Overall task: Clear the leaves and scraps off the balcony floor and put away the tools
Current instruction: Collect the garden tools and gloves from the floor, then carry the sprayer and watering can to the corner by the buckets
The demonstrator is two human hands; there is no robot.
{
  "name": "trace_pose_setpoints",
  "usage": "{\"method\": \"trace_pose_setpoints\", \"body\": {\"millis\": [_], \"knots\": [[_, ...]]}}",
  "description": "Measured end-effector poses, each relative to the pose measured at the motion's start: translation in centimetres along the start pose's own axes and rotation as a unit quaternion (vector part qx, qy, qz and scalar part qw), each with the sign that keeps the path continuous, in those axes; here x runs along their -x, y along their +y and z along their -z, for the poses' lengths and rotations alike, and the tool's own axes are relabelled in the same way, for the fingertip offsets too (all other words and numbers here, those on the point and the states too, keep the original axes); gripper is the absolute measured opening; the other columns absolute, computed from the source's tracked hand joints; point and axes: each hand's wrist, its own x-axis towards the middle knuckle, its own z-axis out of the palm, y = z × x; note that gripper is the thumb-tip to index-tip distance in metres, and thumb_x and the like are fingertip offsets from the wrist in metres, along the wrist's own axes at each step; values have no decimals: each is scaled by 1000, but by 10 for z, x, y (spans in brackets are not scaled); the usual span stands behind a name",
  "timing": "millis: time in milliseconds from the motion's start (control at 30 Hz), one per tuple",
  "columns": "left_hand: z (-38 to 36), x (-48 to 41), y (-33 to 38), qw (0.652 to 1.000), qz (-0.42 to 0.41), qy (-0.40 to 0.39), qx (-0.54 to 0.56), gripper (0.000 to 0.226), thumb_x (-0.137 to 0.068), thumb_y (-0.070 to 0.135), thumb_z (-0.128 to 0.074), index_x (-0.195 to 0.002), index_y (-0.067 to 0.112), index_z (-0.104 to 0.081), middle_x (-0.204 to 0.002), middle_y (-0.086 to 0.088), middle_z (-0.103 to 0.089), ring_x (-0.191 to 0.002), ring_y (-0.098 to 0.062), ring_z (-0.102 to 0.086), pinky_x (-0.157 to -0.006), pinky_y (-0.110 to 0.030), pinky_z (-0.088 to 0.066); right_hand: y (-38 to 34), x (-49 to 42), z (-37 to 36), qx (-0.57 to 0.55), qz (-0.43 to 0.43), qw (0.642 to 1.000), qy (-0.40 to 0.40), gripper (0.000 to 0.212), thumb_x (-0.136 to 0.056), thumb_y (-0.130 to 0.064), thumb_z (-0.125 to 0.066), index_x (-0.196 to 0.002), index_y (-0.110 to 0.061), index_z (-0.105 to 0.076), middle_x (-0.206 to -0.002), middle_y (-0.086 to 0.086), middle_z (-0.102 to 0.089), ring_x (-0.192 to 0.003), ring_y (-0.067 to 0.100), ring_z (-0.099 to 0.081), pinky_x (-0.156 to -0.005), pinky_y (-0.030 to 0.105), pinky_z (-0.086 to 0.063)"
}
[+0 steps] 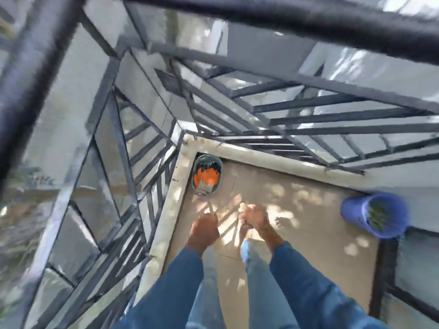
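1. Floor (297,233): tan balcony surface seen from above, dappled with sun patches and bar shadows. A pale curb (166,210) borders it on the left and far sides.
2. Leaves (377,217): a green mass inside the blue bucket (351,210). The bucket is at the right edge of the floor, against the wall (415,193). Its mouth faces the camera.
3. Grey bucket (209,157): stands in the far left corner of the floor, touching or just beside the curb. It holds orange and black items (206,178); blur prevents identification.
4. A small dark object (200,193) lies on the floor just in front of the grey bucket. It is too blurred to name.
5. Left hand (204,230): held over the floor, back of hand up and fingers curled under. Cannot tell whether it grips anything.
6. Right hand (257,222): beside the left and a little apart from it, fingers also curled. A dark streak shows at its lower edge. Cannot tell whether this is a held item or a shadow.
7. Both hands are near the grey bucket and well apart from the blue bucket.
8. Blue sleeves (175,281) cover both forearms to the wrist.
9. Railing (308,103): dark metal bars rise from the curb on the left and far sides, and the frame is heavily motion-blurred there.
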Motion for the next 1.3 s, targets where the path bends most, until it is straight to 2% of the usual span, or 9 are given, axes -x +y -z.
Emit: {"method": "trace_pose_setpoints", "body": {"millis": [133,267,433,633,733,867,1100,1200,1300], "knots": [[43,60,47,999,-25,-24,-32,31,-95,8,-44,-122,9,-60,-125,-10,-61,-121,-30,-58,-96,-34,-46,-4,76,47,17,9,999,46,23,-87,-28,-64,-68,-14,-67,-70,9,-68,-58,20,-58,-51,22,-40],[68,92,99,986,-110,-70,-102,31,-95,7,-42,-118,2,-62,-124,-19,-65,-117,-36,-60,-94,-41,-49,13,125,100,-110,-8,991,78,10,-93,-11,-59,-86,-8,-66,-73,10,-60,-48,15,-56,-52,23,-33],[69,117,153,972,-178,-82,-130,32,-98,23,-43,-112,6,-67,-121,-18,-67,-112,-37,-62,-88,-39,-49,57,164,143,-211,-10,968,134,11,-93,-13,-59,-89,-7,-67,-71,10,-64,-47,15,-51,-43,19,-32],[44,120,210,942,-243,-143,-181,27,-92,16,-52,-105,5,-73,-113,-16,-73,-104,-33,-66,-84,-33,-50,137,189,169,-314,-30,933,175,21,-84,-25,-68,-93,-7,-73,-70,7,-70,-52,16,-59,-45,21,-41],[28,124,239,920,-274,-168,-223,28,-94,13,-52,-106,2,-74,-113,-15,-74,-107,-31,-67,-87,-30,-49,175,213,178,-366,-41,908,201,16,-83,-21,-68,-90,-8,-73,-68,6,-71,-52,16,-61,-46,21,-44],[7,132,277,892,-303,-187,-279,24,-97,18,-56,-110,9,-74,-116,-10,-72,-107,-28,-68,-89,-31,-52,240,241,190,-452,-42,849,270,17,-83,-17,-67,-91,-4,-74,-70,6,-73,-57,19,-64,-48,22,-46],[-62,171,369,864,-309,-216,-335,20,-92,-8,-53,-90,0,-71,-78,-8,-65,-62,-13,-60,-47,-13,-45,357,295,208,-577,-46,753,313,22,-87,-17,-66,-102,-2,-72,-76,8,-74,-58,18,-64,-52,21,-47],[-108,193,408,835,-335,-225,-375,17,-93,-3,-58,-88,1,-74,-82,-10,-70,-74,-23,-69,-58,-18,-54,401,316,219,-608,-51,721,329,17,-88,-16,-66,-98,-3,-72,-78,9,-74,-60,18,-65,-55,21,-48],[-160,210,436,791,-389,-223,-416,23,-91,0,-62,-75,14,-72,-68,8,-68,-90,-32,-73,-72,-24,-55,443,343,229,-634,-50,690,346,12,-87,-16,-67,-94,-6,-70,-83,11,-75,-66,20,-66,-57,23,-50]]}}
